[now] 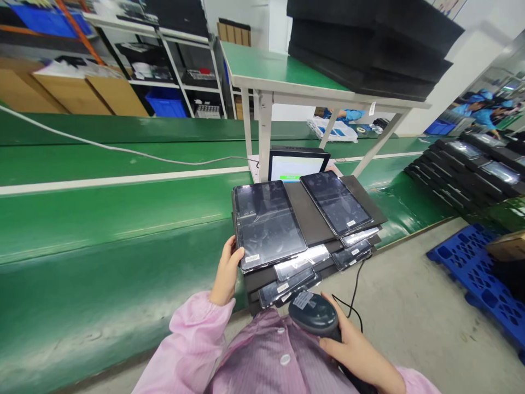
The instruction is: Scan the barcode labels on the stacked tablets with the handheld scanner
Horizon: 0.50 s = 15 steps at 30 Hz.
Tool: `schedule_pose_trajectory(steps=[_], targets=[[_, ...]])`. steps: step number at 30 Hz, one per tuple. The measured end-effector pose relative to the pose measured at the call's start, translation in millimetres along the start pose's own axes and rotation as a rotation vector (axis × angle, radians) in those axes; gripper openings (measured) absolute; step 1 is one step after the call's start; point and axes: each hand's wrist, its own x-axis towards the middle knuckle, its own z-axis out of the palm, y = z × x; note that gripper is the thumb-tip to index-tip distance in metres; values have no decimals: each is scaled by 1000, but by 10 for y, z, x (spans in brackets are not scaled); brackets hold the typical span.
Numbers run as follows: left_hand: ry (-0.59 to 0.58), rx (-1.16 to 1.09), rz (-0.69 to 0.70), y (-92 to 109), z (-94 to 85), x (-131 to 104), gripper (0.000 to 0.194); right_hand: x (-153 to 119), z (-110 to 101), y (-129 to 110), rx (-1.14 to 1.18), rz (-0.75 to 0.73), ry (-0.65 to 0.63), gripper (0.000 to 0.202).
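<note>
I have the left hand [226, 271] at the near-left corner of the left tablet [268, 224], the thumb pressed on its edge and the other fingers curled close along the side. The gap between them is small, with the tablet's edge in the grasp; the fingertips underneath are hidden from me. The left tablet lies screen up on the left half of a dark stack [307, 219], with a small white label near the held corner.

My right hand [353, 345] is closed around the handle of a dark scanner [314, 314], thumb on the near side and 1 finger along the far side. I can't see all of its fingers. The scanner's rounded head, with a pale sticker on top, is just beside the near edge of the stack, apart from the left tablet.

The right tablet [336, 202] lies screen up on the stack's right half, apart from the left tablet, also with 1 white label. Below these 2, more tablets poke out of the near side of the stack, some with labels showing.

Behind the stack I see a monitor [297, 164] with a green bar on its screen, under a raised table [279, 64] that carries large black blocks [369, 49]. The green bench [123, 241] runs off to the left, a pale cable [123, 148] crossing above it. A black cord [356, 287] hangs right of the stack, and a blue pallet [488, 290] sits on the floor farther right.
</note>
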Motion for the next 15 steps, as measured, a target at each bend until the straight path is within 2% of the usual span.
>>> schedule_pose_trajectory(steps=[6,15], targets=[[8,-17,-7,3,10,1,52,30,44,197,-95,9,-31,85],[25,-37,-16,-15,12,0,51,-21,2,140,-90,-37,-24,84]])
